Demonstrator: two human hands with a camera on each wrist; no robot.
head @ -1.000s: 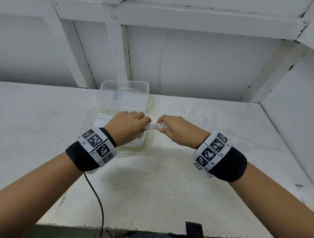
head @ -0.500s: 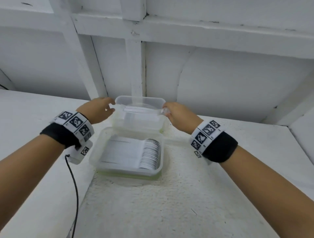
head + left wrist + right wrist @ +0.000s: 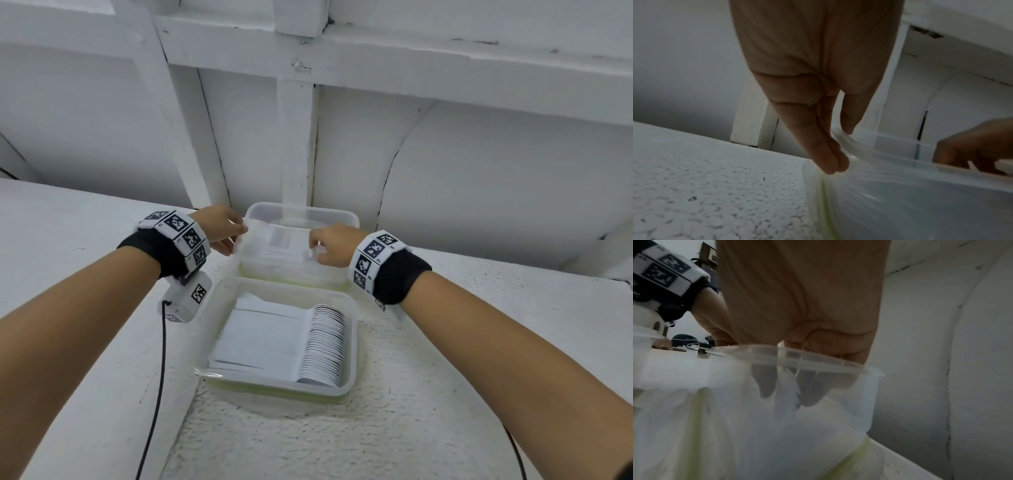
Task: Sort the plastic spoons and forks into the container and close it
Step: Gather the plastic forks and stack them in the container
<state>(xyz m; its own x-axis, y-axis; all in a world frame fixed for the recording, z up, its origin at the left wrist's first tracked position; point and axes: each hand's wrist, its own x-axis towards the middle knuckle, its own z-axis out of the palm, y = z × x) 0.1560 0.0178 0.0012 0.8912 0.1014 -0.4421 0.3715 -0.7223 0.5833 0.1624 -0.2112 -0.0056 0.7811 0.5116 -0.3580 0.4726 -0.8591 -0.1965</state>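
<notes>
Two clear plastic containers sit on the white table. The near container (image 3: 352, 346) holds a neat row of white plastic spoons (image 3: 322, 342). Over the far container (image 3: 301, 207) both hands hold a translucent bundle of plastic cutlery (image 3: 277, 253) by its ends, low inside the walls; blur hides whether they are forks. My left hand (image 3: 236, 233) pinches the left end, thumb against straight fingers (image 3: 830, 164). My right hand (image 3: 317, 249) grips the right end, and its fingertips (image 3: 766, 386) show through the container wall below the rim (image 3: 818, 362).
A white wall with posts and beams rises just behind the far container. A black cable (image 3: 161, 359) hangs from the left wrist unit over the table's left part. Bare textured tabletop (image 3: 428, 394) lies right of and in front of the containers.
Both hands carried the clear bundle from above the near container back to the far container and lowered it inside. The near container with its spoons is now uncovered.
</notes>
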